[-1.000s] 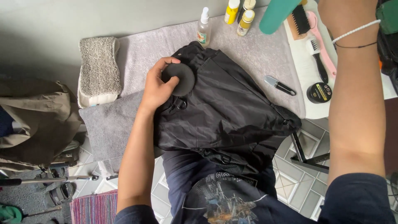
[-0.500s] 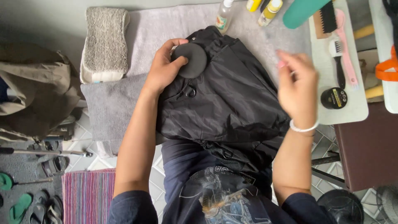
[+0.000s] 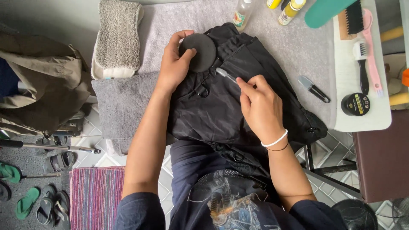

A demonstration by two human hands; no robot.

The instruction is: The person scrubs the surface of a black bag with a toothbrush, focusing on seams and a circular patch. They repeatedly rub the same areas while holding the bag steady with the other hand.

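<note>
A black bag (image 3: 230, 102) lies on a grey towel (image 3: 294, 47) spread over the table. My left hand (image 3: 174, 64) presses a round black pad (image 3: 201, 51) onto the bag's upper part. My right hand (image 3: 260, 106) pinches a thin clear-tipped tool (image 3: 226, 75) and holds its tip against the bag's zipper line, just right of the pad. A small metal ring (image 3: 203, 91) hangs on the bag below the pad.
A folded grey cloth (image 3: 117, 38) lies at the left. Small bottles (image 3: 242, 15) stand at the far edge. A marker (image 3: 313, 88) rests on the towel. A white tray (image 3: 362, 110) holds brushes (image 3: 362, 64) and a round tin (image 3: 355, 104). Sandals (image 3: 30, 200) and a striped mat (image 3: 96, 198) lie on the floor.
My right hand came down from the brushes at the far right and now holds a thin tool on the bag. The left hand stayed on the round pad.
</note>
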